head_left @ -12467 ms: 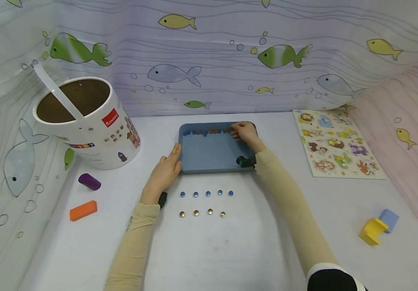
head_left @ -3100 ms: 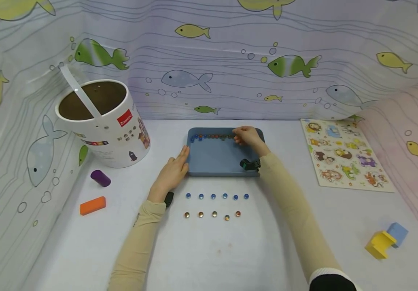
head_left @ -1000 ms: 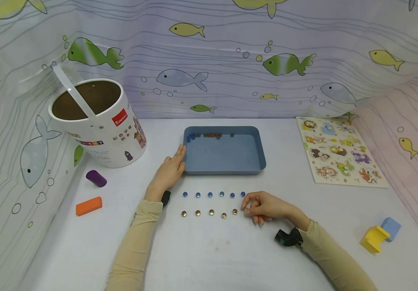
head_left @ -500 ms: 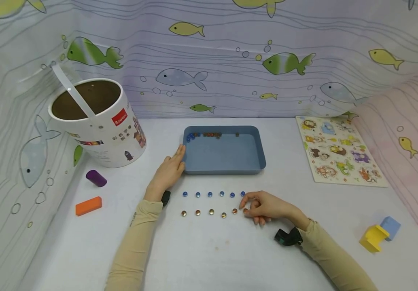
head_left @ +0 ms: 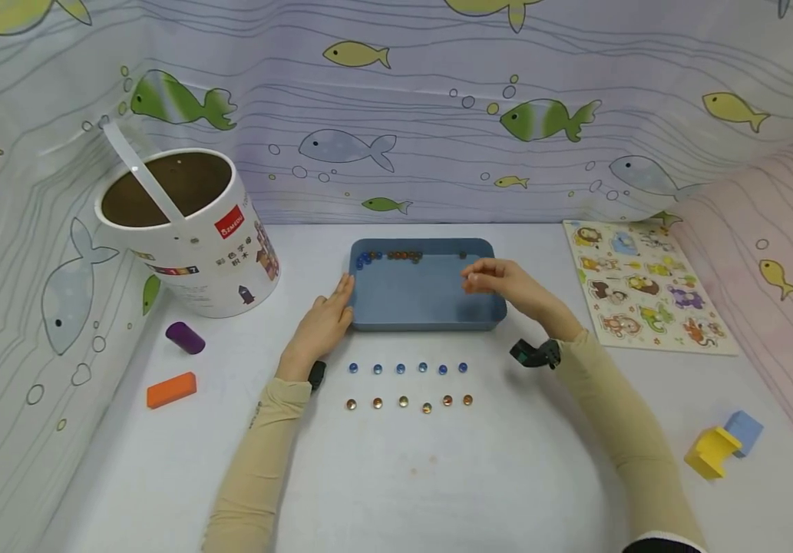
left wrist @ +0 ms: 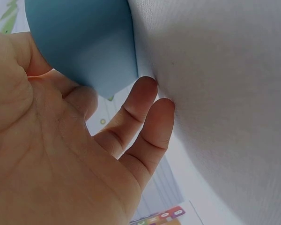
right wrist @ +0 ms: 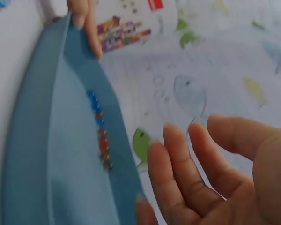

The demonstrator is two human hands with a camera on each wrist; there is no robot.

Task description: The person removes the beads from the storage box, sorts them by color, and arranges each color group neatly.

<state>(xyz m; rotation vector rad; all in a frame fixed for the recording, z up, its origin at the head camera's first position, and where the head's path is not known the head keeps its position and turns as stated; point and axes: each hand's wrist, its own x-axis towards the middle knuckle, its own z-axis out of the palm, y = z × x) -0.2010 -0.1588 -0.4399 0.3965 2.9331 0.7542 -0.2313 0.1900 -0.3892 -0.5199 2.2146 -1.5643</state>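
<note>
A blue-grey tray point(head_left: 431, 299) holds several blue marbles point(head_left: 361, 259) and amber marbles point(head_left: 404, 255) along its back wall. One dark amber marble point(head_left: 463, 255) lies apart, toward the back right corner. My left hand point(head_left: 320, 326) rests beside the tray's left end, fingers extended and touching it. Over the tray's right part hovers my right hand point(head_left: 513, 288), its fingers loosely bent; nothing shows between them in the right wrist view. In front of the tray, blue marbles point(head_left: 400, 369) form one row on the table. Nearer to me is a row of amber marbles point(head_left: 403, 402).
A white bucket point(head_left: 192, 261) with a raised handle stands at left. Near it lie a purple cylinder point(head_left: 185, 338) and an orange block point(head_left: 171, 390). At right are an animal picture board point(head_left: 648, 288), a yellow block point(head_left: 712, 452) and a blue block point(head_left: 744, 432).
My right hand let go of an amber marble at the front row's right end, then moved away up over the tray. The lone marble inside rolled right. My left hand stayed put.
</note>
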